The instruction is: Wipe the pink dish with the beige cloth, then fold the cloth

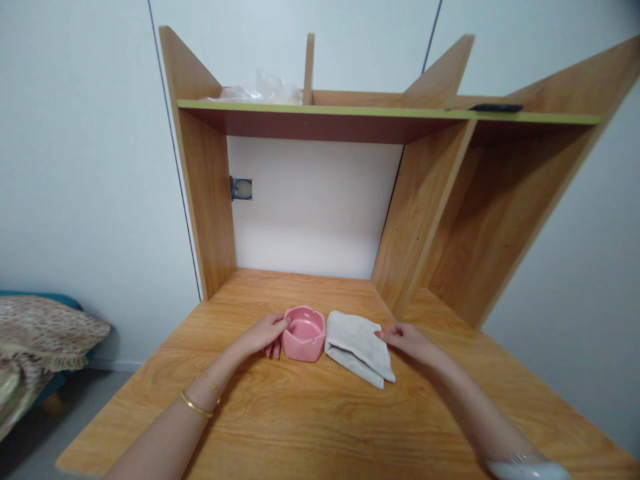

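A pink ceramic ashtray-like bowl (303,333) sits on the wooden desk (310,420). My left hand (267,333) rests against its left side, thumb on the rim and fingers curled along the wall. Right beside the bowl lies a folded grey cloth (358,345). My right hand (407,338) touches the cloth's right edge with fingertips drawn together in a pinch. Two gold bangles ring my left wrist.
The desk has a wooden hutch with a shelf (380,115) overhead and a divider panel (415,213) on the right. Clear plastic wrap (265,90) and a dark flat object (496,107) lie on the shelf. A bed with a patterned blanket (35,340) stands at left.
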A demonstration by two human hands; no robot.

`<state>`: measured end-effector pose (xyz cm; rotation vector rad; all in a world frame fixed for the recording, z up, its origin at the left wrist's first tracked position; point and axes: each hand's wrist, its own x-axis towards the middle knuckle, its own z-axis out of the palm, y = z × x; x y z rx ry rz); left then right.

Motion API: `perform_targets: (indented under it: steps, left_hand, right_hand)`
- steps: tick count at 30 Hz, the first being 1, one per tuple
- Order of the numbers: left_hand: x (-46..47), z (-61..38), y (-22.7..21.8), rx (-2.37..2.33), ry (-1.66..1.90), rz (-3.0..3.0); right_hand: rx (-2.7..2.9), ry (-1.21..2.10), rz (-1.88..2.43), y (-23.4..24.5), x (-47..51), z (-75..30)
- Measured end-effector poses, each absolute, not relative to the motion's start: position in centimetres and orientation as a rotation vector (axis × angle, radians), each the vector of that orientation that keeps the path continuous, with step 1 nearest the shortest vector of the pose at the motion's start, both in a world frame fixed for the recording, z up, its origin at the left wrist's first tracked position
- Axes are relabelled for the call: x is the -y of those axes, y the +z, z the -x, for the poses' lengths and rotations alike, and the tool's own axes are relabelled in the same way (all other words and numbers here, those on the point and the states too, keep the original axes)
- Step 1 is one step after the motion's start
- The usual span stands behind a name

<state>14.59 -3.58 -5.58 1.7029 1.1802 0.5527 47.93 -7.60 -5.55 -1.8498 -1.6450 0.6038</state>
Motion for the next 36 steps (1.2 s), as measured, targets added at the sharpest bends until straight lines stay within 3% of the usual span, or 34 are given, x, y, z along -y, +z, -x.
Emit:
perform_targets:
  steps: [13, 23, 28, 36]
  left_hand:
    - [3.6, -14.3, -6.3, -1.144, 0.645, -1.819]
    - [3.8, -14.2, -6.2, -1.136, 0.639, -1.858]
    - [3.8, -14.2, -6.3, -1.103, 0.656, -1.843]
    - [3.8, -14.2, -6.4, -1.121, 0.677, -1.801]
  right_hand:
    - [1.557, 0.463, 1.697, -5.2, 6.7, -46.2]
    - [1.475, 0.274, 1.686, -1.3, 6.7, -46.8]
    - [1.180, 0.486, 1.626, 2.1, 6.4, -47.1]
    - [1.018, 0.277, 1.502, 10.6, 7.5, -48.9]
